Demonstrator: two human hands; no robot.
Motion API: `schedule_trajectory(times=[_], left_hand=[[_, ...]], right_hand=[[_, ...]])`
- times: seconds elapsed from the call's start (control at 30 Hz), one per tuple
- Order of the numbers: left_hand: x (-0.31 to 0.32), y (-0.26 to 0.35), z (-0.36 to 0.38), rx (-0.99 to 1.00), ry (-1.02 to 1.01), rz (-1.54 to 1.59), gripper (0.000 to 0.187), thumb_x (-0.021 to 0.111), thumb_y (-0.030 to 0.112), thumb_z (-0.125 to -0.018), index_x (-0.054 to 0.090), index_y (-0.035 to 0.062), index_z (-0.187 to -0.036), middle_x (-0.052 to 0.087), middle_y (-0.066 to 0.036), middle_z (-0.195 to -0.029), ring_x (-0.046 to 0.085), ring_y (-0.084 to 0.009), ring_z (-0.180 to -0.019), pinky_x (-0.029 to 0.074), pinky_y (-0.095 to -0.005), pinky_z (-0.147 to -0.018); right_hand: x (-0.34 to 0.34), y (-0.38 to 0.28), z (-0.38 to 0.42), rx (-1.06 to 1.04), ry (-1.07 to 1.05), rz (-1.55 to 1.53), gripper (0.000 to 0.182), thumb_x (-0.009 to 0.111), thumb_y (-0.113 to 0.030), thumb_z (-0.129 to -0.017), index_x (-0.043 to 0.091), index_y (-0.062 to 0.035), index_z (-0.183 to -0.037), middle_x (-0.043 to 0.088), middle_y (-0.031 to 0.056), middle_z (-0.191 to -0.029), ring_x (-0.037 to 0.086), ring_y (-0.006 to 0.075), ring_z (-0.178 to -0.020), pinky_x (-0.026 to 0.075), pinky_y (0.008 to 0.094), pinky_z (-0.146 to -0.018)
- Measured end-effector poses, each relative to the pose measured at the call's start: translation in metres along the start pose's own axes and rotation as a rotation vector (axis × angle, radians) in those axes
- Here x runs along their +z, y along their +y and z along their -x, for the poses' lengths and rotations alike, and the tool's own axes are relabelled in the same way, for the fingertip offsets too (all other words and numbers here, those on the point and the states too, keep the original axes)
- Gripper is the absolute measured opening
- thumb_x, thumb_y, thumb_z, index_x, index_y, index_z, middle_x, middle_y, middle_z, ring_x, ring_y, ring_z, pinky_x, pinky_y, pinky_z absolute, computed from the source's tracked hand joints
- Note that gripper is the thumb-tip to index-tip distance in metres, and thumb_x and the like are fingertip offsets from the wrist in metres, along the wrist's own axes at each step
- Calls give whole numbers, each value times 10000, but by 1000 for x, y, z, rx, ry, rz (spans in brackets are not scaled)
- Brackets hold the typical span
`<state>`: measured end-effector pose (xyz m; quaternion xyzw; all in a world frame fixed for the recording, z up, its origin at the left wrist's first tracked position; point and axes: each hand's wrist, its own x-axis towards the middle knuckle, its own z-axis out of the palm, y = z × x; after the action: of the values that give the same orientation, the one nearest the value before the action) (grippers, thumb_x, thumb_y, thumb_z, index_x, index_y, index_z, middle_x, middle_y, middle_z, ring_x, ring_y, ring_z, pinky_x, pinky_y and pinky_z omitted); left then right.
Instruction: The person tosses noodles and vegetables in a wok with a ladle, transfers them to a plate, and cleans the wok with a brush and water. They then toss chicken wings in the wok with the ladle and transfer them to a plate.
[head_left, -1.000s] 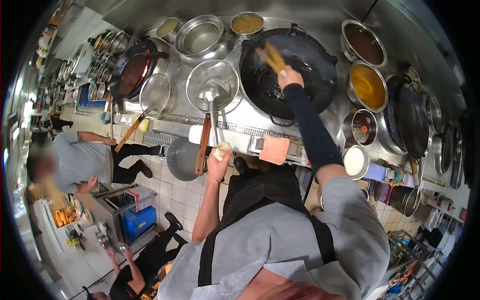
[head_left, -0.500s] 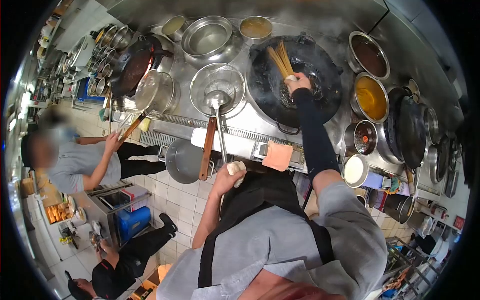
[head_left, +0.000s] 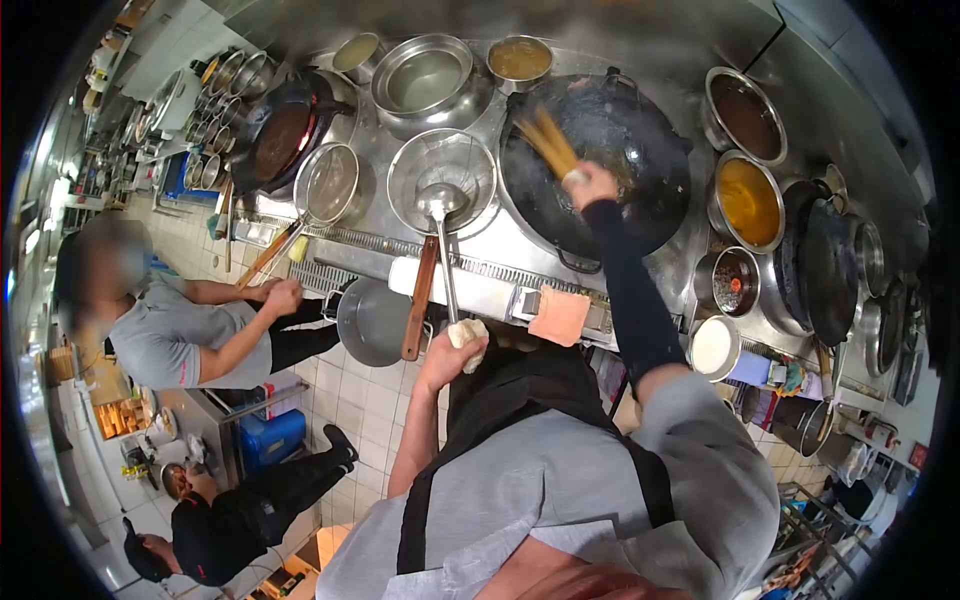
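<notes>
My right hand (head_left: pixel 594 186) is closed around a bamboo wok brush (head_left: pixel 550 148), its bristles blurred and pointing to the upper left. The brush is over the left part of a big black wok (head_left: pixel 645 185), which has a wet, dark surface and haze above it. My left hand (head_left: pixel 447 361), near my apron, is closed on a whitish cloth (head_left: pixel 470 345) at the handle end of a steel ladle (head_left: pixel 441 205). The ladle's bowl rests in a round wire strainer (head_left: pixel 405 165) on the stove. A strainer's wooden handle (head_left: pixel 421 300) lies beside the ladle handle.
Metal pots (head_left: pixel 425 80) stand behind. To the right are bowls of dark sauce (head_left: pixel 748 120), yellow liquid (head_left: pixel 748 200) and white contents (head_left: pixel 712 347). An orange cloth (head_left: pixel 559 316) hangs at the front edge. A co-worker (head_left: pixel 200 330) stands left, by a grey pot (head_left: pixel 378 322); another person (head_left: pixel 235 520) is lower left.
My right hand has moved slightly down, the brush swinging lower to the left. My left hand stays put. The co-worker's hands have come together; the strainer near that person has shifted right.
</notes>
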<state>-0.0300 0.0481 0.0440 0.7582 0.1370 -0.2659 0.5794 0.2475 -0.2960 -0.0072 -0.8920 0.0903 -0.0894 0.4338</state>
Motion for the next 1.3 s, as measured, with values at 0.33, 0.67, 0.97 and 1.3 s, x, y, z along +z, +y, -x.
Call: schedule_trajectory(times=[0.33,0.67,0.97,1.3], left_hand=[[6,31,6,-28,-27,30,419,784,303,-881,707,11,-1172,749,-83,-1053,700,-168,-944,545,-322,-848],[10,46,-5,4,-18,-142,502,781,403,-857,713,-3,-1144,757,-165,-1046,727,-274,-982,547,-375,-881],[52,82,-22,196,-174,-302,510,815,340,-849,669,-4,-1196,739,-162,-1043,711,-246,-950,547,-348,-869],[125,132,-56,726,-38,-632,579,789,388,-836,624,-40,-1188,564,-247,-1357,534,-417,-1274,449,-467,-1078]], right_hand=[[-61,-26,-14,47,-242,624,285,666,-179,-833,697,-67,-1093,735,246,-991,717,418,-973,574,499,-881],[-42,-79,82,-343,-374,782,261,544,-147,-928,714,-24,-1083,720,265,-962,746,381,-844,611,468,-721],[-50,-96,60,-118,-505,610,309,645,-120,-811,740,-14,-1086,739,248,-1050,719,394,-1042,556,485,-951],[-48,-17,82,-86,-269,204,311,711,-249,-809,682,-106,-1084,707,261,-953,674,468,-962,547,523,-866]])
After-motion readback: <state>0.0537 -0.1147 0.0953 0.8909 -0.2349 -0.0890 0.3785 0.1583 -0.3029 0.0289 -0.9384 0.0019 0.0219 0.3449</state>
